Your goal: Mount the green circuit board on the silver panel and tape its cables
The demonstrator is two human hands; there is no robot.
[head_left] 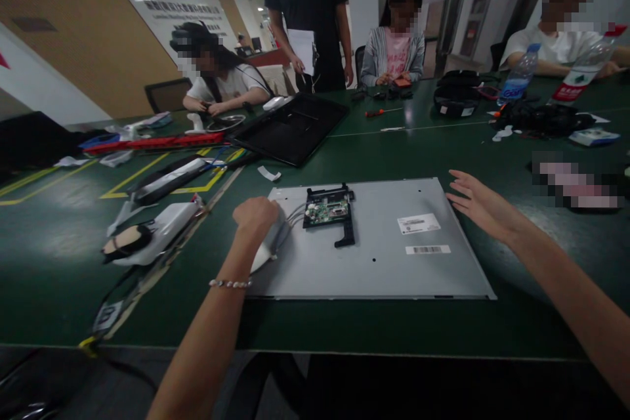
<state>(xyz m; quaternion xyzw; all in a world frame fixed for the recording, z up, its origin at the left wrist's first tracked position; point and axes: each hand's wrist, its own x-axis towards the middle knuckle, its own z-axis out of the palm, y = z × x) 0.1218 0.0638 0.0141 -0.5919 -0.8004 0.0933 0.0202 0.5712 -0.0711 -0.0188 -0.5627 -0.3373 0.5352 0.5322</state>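
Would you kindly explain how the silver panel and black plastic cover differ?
The silver panel lies nearer, roughly square to the table edge; the black plastic cover lies farther off, angled. The silver panel bears white labels; the black plastic cover shows none. Both look broad and flat.

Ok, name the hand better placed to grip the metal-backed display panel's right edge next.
The right hand, probably: it is open right beside that edge of the metal-backed display panel and appears empty. The left hand is curled at the opposite end, near the grey cables.
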